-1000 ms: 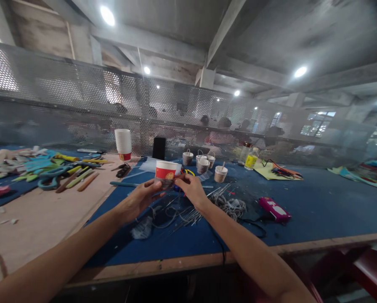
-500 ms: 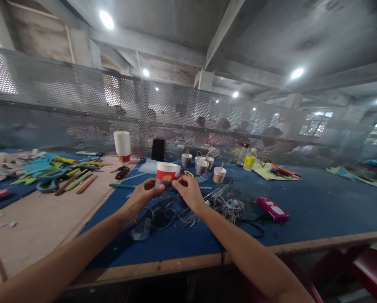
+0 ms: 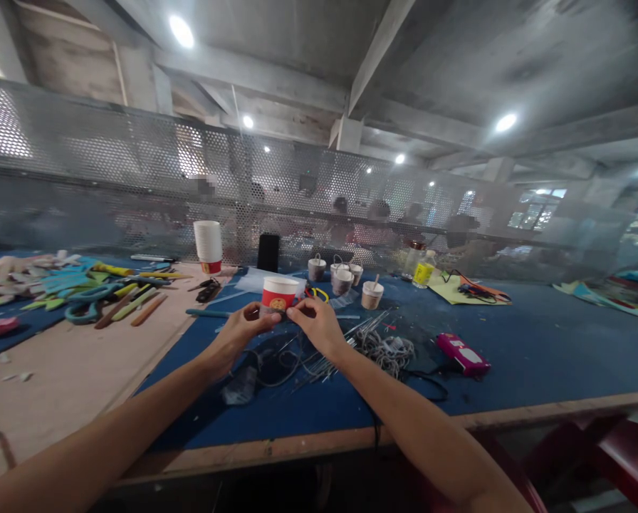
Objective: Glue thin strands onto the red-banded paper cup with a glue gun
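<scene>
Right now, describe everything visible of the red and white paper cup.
The red and white paper-looking cup has a white rim, a round yellowish emblem on its red band, and a greyish lower part. Roughly upright over the blue tabletop, it is gripped low by the left hand and touched by the right hand.

Two hands are counted, one left (image 3: 238,335) and one right (image 3: 320,328), along with one red-and-white paper cup (image 3: 279,291) held singly. One stack of paper cups (image 3: 208,242) is seen, its nested cups too tight to be numbered. Four grey-wrapped cups (image 3: 342,283), one brown-wrapped cup (image 3: 372,296), one black phone (image 3: 268,252), one yellow-labelled bottle (image 3: 423,273) and one magenta case (image 3: 463,354) are also counted.
</scene>
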`<state>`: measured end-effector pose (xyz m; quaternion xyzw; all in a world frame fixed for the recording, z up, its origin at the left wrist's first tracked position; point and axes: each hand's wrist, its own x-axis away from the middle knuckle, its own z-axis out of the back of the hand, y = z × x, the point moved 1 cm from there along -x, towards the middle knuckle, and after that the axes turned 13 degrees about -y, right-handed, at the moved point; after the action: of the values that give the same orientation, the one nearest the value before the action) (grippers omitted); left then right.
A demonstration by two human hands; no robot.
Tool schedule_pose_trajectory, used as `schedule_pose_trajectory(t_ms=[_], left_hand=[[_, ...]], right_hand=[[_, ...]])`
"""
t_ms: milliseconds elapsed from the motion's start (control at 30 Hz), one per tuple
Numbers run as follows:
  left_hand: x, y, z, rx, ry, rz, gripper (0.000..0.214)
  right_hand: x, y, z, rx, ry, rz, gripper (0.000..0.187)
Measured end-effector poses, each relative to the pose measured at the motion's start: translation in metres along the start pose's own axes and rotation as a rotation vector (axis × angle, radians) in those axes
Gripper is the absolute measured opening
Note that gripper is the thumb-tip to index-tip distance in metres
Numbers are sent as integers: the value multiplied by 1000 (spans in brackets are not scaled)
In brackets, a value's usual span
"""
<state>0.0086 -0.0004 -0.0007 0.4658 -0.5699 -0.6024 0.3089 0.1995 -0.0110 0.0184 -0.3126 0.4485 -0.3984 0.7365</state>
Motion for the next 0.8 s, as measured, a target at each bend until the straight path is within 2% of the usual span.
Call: schedule_pose_trajectory(t_ms=[300, 533, 800], left_hand=[[2, 5, -4, 62, -39, 7, 42], [0, 7, -4, 178, -49, 44, 41], [-2, 4, 2, 327, -61, 28, 27]], right_hand=[[-4, 6, 1, -21, -22, -19, 19], [-4, 6, 0, -71, -35, 40, 27], [2, 5, -2, 124, -55, 120, 17]])
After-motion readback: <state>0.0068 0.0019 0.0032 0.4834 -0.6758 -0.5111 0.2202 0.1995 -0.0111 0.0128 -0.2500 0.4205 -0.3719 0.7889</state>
